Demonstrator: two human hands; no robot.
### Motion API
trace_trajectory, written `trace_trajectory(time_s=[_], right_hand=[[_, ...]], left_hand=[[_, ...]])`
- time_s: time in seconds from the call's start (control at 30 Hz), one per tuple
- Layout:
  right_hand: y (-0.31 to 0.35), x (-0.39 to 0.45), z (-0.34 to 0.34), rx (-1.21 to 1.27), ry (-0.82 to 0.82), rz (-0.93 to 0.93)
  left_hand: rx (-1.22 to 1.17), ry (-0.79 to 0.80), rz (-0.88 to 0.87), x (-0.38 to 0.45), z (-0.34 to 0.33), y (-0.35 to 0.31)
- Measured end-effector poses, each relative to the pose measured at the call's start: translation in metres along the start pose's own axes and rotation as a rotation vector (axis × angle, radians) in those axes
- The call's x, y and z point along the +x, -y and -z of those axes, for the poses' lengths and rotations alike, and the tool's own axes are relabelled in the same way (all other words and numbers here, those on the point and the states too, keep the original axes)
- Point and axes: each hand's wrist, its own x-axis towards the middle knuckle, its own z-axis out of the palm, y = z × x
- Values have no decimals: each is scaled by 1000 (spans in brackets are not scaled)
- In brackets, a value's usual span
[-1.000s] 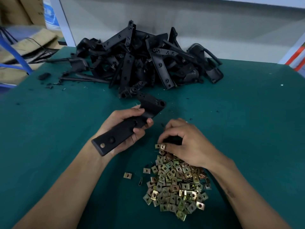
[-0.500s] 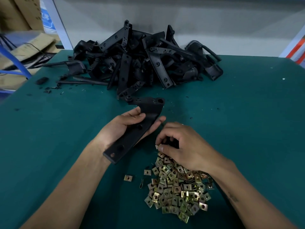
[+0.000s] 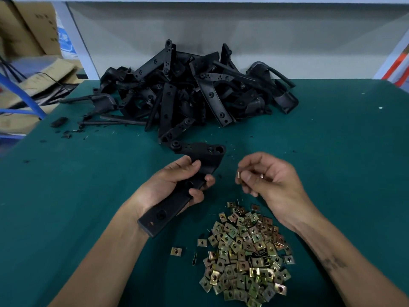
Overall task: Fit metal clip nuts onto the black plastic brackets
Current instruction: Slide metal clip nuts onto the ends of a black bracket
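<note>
Clip nuts: the pile of clip nuts (image 3: pixel 245 258) lies nearest to us on the green mat (image 3: pixel 66 196), with one stray nut (image 3: pixel 176 251) just beside it.
Left hand: our left hand (image 3: pixel 174 185) has its fingers curled around the black bracket (image 3: pixel 179 193), which lies slanted, its far end lifted toward the heap.
Right hand: our right hand (image 3: pixel 267 180) pinches one clip nut (image 3: pixel 238 174) between thumb and fingertips, near the bracket but apart from it.
Risk: we judge the small nut can slip from the pinch, or go on crooked, if its open side does not meet the bracket edge straight.
Far: the heap of brackets (image 3: pixel 190 96) waits by the grey wall (image 3: pixel 221 36).
Room: cardboard boxes (image 3: pixel 24 29) stand at the left.
</note>
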Motion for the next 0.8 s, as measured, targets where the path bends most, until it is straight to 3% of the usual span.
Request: trace_trajectory(time_s=[0.2, 0.47, 0.8], right_hand=[[0, 1, 0, 276, -99, -28], [-2, 2, 6, 208, 5, -89], [2, 7, 14, 536, 114, -189]], left_hand=[[171, -12, 13, 0, -1, 4], [332, -58, -131, 5, -1, 3], [485, -101, -209, 4, 3, -3]])
